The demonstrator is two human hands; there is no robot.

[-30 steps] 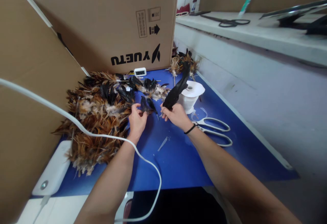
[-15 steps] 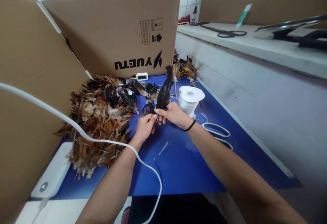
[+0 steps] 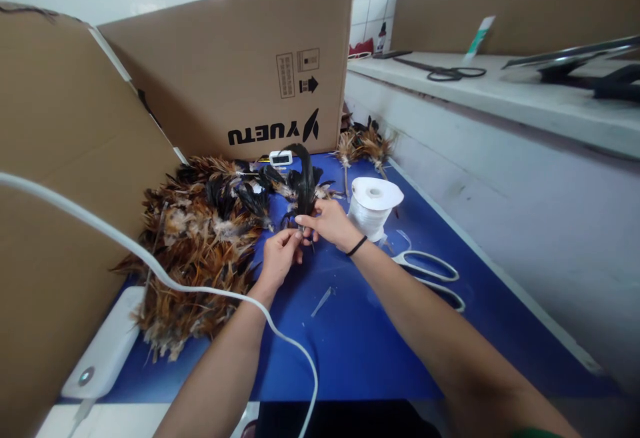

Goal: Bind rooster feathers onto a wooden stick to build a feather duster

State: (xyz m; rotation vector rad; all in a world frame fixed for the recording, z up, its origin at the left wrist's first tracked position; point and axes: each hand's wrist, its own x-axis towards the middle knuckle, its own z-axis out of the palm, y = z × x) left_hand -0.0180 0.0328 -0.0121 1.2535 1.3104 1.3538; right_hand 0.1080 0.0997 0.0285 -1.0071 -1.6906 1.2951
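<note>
Black feathers (image 3: 305, 181) stand upright between my two hands, their tips curling to the left. My right hand (image 3: 327, 223) pinches them near the base. Close beside it, my left hand (image 3: 283, 253) has thumb and fingers pressed together at the lower end of the same feathers. To the right of my hands stands a white spool (image 3: 373, 208) of clear or white strand. White-handled scissors (image 3: 430, 268) lie to the right of my forearm's start, with their blades hidden. A big heap of brown feathers (image 3: 200, 251) lies at the left.
Cardboard panels (image 3: 225, 65) rise behind and at the left. A white cable (image 3: 220, 290) crosses over my left forearm. On the blue table (image 3: 360, 331) are a white power bank (image 3: 107, 345), a small display (image 3: 281, 158) and more feather bunches (image 3: 373, 141). Black scissors (image 3: 445, 73) rest on the ledge.
The black feathers have swung left and now bend over at the tip. My hands have shifted slightly left, still close together. The whole view has moved a little.
</note>
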